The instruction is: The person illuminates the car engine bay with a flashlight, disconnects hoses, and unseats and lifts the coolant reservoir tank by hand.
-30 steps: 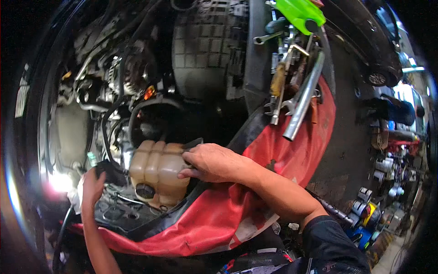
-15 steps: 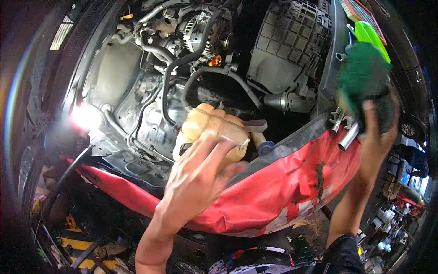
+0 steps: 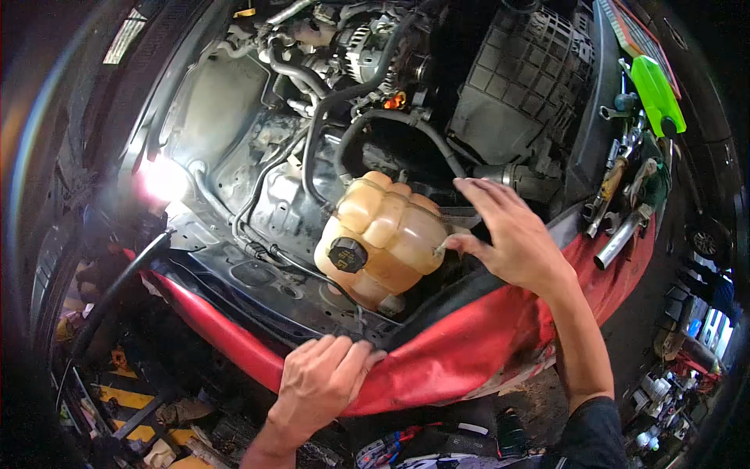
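Engine bay with both hands at its near side. Compared with half a second earlier, the left hand [image 3: 322,384] has left the tank [image 3: 383,230] for the red cover [image 3: 461,348] at the near edge; its fingers curl over the rim, though whether they grip it cannot be told. The right hand [image 3: 516,234], previously at the tools [image 3: 625,168] with the green cloth [image 3: 658,186], is now at the tank's right end, fingers well spread and closed on nothing; contact of the thumb is uncertain. The cloth lies among the tools, at right. The tank sits in the near middle of the bay, just beyond the cover, its black cap [image 3: 348,255], earlier largely hidden, now in full view. The red cover drapes the near and right edges, creased and stained. A bright lamp [image 3: 164,181] shines at left; beyond, at far right, a dark car [image 3: 707,168] stands on the workshop floor [image 3: 652,301]. Small yellowish markings show on the cap's top.
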The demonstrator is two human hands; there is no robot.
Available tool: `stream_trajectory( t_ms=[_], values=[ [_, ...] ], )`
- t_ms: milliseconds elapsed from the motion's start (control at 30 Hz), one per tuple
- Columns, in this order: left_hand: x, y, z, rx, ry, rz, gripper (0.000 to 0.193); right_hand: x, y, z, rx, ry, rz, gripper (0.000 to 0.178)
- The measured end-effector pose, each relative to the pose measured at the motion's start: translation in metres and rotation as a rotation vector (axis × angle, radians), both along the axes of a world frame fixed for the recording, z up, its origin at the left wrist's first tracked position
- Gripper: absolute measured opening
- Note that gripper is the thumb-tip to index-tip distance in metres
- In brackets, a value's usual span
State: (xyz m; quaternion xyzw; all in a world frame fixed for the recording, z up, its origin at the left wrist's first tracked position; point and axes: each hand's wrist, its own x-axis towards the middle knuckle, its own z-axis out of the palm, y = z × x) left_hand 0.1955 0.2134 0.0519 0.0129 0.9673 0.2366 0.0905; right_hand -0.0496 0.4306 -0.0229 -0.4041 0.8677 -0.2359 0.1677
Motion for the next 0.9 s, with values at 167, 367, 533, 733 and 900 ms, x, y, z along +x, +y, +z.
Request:
stream_trajectory(
  t_ms=[167, 367, 533, 733, 900],
  values=[
    [0.008, 0.002, -0.010, 0.046, 0.048, 0.168, 0.035, -0.026, -0.043, -0.030, 0.372, -0.512, 0.137, 0.099],
    [-0.008, -0.014, -0.019, 0.086, -0.011, 0.107, 0.036, -0.046, -0.064, -0.052, 0.419, -0.677, 0.272, 0.112],
    [-0.028, -0.042, -0.030, 0.022, -0.185, 0.153, 0.067, -0.047, -0.076, -0.071, 0.323, -0.811, 0.228, 0.118],
    [-0.041, -0.063, -0.059, -0.296, -0.467, -0.042, 0.064, -0.052, -0.085, -0.058, 0.352, -0.369, 0.288, 0.116],
    [-0.046, -0.072, -0.078, -0.248, -0.349, 0.025, 0.073, -0.068, -0.090, -0.059, 0.299, -0.555, 0.309, 0.105]
  ],
)
